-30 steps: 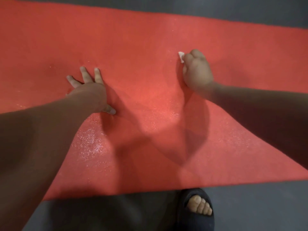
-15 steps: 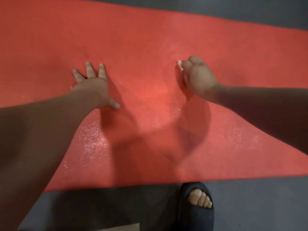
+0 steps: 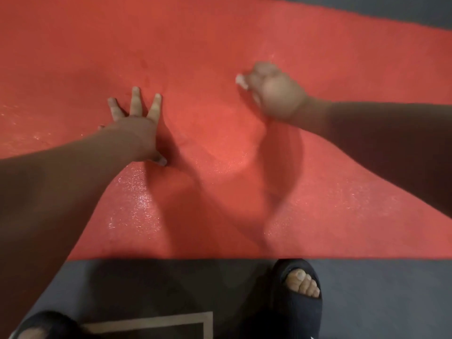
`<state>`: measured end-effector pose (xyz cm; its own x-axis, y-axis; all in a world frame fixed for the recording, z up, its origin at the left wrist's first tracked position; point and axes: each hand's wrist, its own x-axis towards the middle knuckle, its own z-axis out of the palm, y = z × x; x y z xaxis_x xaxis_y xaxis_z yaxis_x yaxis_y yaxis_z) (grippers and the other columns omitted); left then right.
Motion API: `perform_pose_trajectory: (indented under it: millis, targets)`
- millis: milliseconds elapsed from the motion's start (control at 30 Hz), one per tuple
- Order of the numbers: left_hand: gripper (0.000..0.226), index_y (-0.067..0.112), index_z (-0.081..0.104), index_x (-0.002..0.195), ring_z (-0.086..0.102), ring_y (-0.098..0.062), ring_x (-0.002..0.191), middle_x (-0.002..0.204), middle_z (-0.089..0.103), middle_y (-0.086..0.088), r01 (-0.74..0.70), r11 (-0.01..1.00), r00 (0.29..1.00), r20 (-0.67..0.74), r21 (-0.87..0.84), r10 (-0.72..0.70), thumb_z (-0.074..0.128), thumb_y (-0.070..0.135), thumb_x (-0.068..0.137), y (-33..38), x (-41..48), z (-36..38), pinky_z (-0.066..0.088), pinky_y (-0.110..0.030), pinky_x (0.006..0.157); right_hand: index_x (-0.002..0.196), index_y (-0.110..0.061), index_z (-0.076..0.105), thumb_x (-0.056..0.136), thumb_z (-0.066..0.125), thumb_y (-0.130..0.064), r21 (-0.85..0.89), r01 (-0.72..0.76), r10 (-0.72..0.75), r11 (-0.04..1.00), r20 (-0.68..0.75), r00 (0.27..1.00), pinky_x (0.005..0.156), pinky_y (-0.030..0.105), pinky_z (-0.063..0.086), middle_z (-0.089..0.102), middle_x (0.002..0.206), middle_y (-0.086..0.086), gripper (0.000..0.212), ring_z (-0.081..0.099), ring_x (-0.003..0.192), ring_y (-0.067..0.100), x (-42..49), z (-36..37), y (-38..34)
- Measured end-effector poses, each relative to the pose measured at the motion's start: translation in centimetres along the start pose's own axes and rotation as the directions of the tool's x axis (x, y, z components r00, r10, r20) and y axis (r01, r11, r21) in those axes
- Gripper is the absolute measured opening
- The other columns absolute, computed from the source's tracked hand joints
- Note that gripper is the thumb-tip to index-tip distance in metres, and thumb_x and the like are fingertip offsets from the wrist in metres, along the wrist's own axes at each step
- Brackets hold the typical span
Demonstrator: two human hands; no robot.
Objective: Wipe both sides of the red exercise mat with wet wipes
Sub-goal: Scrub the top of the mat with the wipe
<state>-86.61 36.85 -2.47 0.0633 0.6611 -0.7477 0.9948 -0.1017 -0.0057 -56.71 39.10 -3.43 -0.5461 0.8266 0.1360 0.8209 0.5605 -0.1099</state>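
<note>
Both hands are down on the red exercise mat (image 3: 220, 57), which lies flat across the dark floor (image 3: 367, 289) in the head view. On the person's left, the left hand (image 3: 137, 126) is spread open with fingers (image 3: 135, 101) fanned and palm pressed to the mat, holding nothing; it reads as a brace that keeps the mat from sliding. Its place on the mat looks unchanged from half a second ago. The right hand (image 3: 274, 91) is curled shut around a wet wipe (image 3: 241, 80), only a small white corner of which shows past the knuckles. Compared with a second ago it now appears motion-blurred, though the camera itself has tipped down, so how far it has travelled cannot be told for sure. That blur suggests a scrubbing stroke in progress across the middle of the mat.

Glistening patches on the near part of the mat, between the arms and the near edge, suggest this strip is already damp, and the stroke is working the zone beyond it. Two dark slippers (image 3: 297, 299) stand on the floor just off the mat's near edge. Only the upper face is being wiped; judging by this, the underside is yet to be done.
</note>
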Motion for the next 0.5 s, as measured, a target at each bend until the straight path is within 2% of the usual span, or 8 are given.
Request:
perform_pose_trajectory:
  millis: [67,133,167,233,300,367,433,500]
  targets:
    - [0.158,0.044,-0.032,0.152,-0.027,-0.055,0.146,0.158,-0.046,0.001,0.007,1.0,1.0,0.004,0.028,-0.007,0.096,0.05,0.06,0.0,0.0,-0.1,0.017,-0.073,0.117,0.094,0.006,0.062,0.101,0.029,-0.025,0.022,-0.225,0.225,0.974,-0.017,0.974,0.078,0.051,0.044,0.057,0.088,0.029,0.046,0.057,0.082,0.046,0.4,0.2,0.9]
    - [0.158,0.042,-0.034,0.151,-0.027,-0.056,0.145,0.157,-0.047,-0.002,0.009,0.999,1.0,0.003,0.047,-0.009,0.095,0.051,0.06,0.2,0.1,-0.1,0.015,-0.073,0.118,0.097,0.003,0.063,0.099,0.039,-0.016,0.057,-0.282,0.282,0.958,-0.003,0.959,0.077,0.048,0.042,0.057,0.088,0.026,0.03,0.057,0.082,0.044,0.2,0.9,-1.1]
    - [0.158,0.041,-0.034,0.151,-0.027,-0.056,0.145,0.157,-0.048,-0.002,0.011,0.999,1.0,0.005,0.041,-0.012,0.095,0.05,0.061,0.3,0.1,-0.2,0.015,-0.073,0.118,0.1,0.001,0.063,0.099,0.045,-0.012,0.099,-0.242,0.242,0.965,0.007,0.97,0.077,0.047,0.042,0.057,0.087,0.023,0.022,0.057,0.081,0.042,-0.4,1.4,-2.9]
    - [0.158,0.042,-0.036,0.15,-0.028,-0.056,0.145,0.156,-0.048,-0.001,0.022,0.999,1.0,0.013,0.025,-0.023,0.096,0.048,0.062,0.3,0.1,-0.2,0.016,-0.073,0.118,0.105,-0.001,0.065,0.1,0.049,-0.011,0.214,-0.013,0.001,0.977,0.056,0.998,0.079,0.045,0.046,0.06,0.089,0.018,0.019,0.057,0.082,0.036,-2.1,2.1,-6.8]
    - [0.157,0.043,-0.035,0.15,-0.028,-0.054,0.146,0.156,-0.048,0.001,0.024,1.0,1.0,0.015,0.016,-0.024,0.096,0.046,0.063,0.3,-0.1,-0.2,0.018,-0.073,0.117,0.108,0.001,0.065,0.104,0.047,-0.015,0.286,0.243,-0.291,0.927,0.137,0.947,0.083,0.044,0.05,0.06,0.096,0.016,0.024,0.056,0.087,0.034,-4.0,1.4,-9.7]
    - [0.156,0.044,-0.034,0.151,-0.028,-0.053,0.147,0.157,-0.047,0.003,0.019,1.0,1.0,0.008,0.002,-0.019,0.096,0.045,0.063,0.3,-0.2,-0.2,0.019,-0.074,0.116,0.109,0.0,0.065,0.104,0.049,-0.016,0.256,0.41,-0.455,0.876,0.153,0.877,0.084,0.043,0.052,0.06,0.1,0.014,0.023,0.056,0.091,0.031,-4.5,0.9,-9.9]
    - [0.156,0.045,-0.033,0.151,-0.028,-0.052,0.147,0.158,-0.046,0.004,0.019,1.0,1.0,0.003,-0.007,-0.019,0.096,0.044,0.063,0.2,-0.3,-0.2,0.019,-0.074,0.116,0.106,-0.002,0.065,0.104,0.05,-0.018,0.157,0.473,-0.493,0.867,0.137,0.859,0.084,0.042,0.053,0.062,0.101,0.015,0.022,0.059,0.091,0.033,-3.0,0.9,-7.8]
    - [0.157,0.046,-0.032,0.151,-0.028,-0.051,0.147,0.158,-0.046,0.005,0.018,1.0,1.0,0.001,-0.011,-0.018,0.096,0.045,0.062,0.1,-0.4,-0.2,0.018,-0.074,0.116,0.104,-0.005,0.063,0.106,0.043,-0.022,0.072,0.368,-0.374,0.927,0.098,0.922,0.083,0.045,0.051,0.061,0.098,0.017,0.026,0.059,0.089,0.036,-0.8,1.4,-4.8]
